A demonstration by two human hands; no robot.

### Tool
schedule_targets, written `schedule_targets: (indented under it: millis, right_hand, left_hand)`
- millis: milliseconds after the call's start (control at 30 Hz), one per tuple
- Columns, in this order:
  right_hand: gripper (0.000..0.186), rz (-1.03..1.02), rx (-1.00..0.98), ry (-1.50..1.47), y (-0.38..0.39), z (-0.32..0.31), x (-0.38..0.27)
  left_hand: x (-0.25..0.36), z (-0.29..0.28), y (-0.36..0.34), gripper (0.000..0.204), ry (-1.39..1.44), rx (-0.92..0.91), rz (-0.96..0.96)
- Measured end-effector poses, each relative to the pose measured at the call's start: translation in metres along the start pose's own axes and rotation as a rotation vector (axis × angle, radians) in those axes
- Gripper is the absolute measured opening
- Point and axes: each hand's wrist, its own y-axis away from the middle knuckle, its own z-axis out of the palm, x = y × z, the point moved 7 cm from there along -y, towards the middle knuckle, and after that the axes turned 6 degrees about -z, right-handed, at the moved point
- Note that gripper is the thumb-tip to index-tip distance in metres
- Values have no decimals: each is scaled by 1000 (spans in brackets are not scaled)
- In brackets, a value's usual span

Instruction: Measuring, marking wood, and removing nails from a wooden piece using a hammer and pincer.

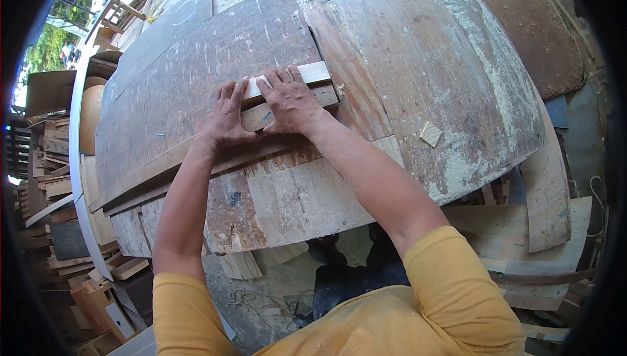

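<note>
left hand (226,118) and right hand (289,102) clasp pale wood strip (315,73) and brown wood strip (325,97) together on worn tabletop (450,62). square wood chip (430,134) lies at right hand's three o'clock. timber offcuts (56,145) noted at nine o'clock.

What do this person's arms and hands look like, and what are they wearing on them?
Both the left hand and the right hand are bare, with no gloves. The forearms are uncovered, with no watch or wristband in sight. The left sleeve and right sleeve are short, plain mustard-yellow fabric ending in hemmed edges.
</note>
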Motion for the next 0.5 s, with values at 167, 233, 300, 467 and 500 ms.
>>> schedule_targets:
  millis: [167,233,300,467,500]
  right_hand:
    - [91,-4,12,-9,22,-8,-20]
    - [91,-15,32,-9,35,-16,-31]
    - [91,-18,47,-15,52,-27,-42]
    - [95,5,0,-58,72,-33,-64]
    - [96,11,-8,-65,75,-34,-69]
  left_hand:
    - [11,3,27,118,27,-3,0]
    - [20,3,42,118,3,46,9]
    - [32,4,60,118,30,33,4]
    - [44,6,90,122,70,-37,-7]
    - [46,2,95,125,85,-56,-6]
